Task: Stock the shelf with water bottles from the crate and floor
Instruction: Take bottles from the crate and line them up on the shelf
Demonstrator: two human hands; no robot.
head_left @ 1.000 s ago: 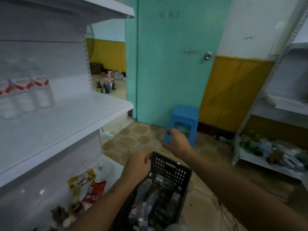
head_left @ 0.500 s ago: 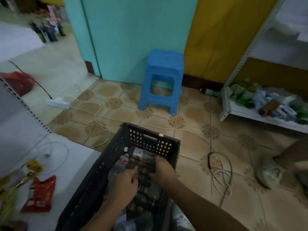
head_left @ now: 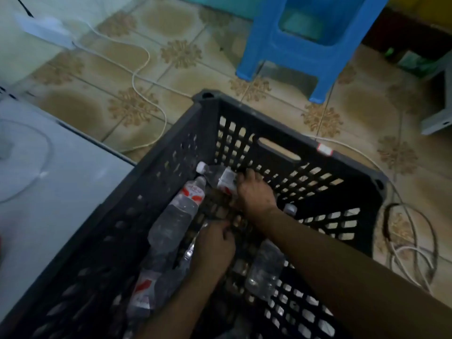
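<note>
Both hands down in the black slotted plastic crate (head_left: 347,167): right hand (head_left: 254,192) grasping a clear red-labelled water bottle (head_left: 220,177) at 12 o'clock. Left hand (head_left: 214,248) curled among bottles, grasp unclear. Could fumble the slick bottle in dim light.

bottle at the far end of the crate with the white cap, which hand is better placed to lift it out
Right. The right hand already lies on the far bottle by the crate wall. The left hand is nearer the person, among other bottles.
</note>
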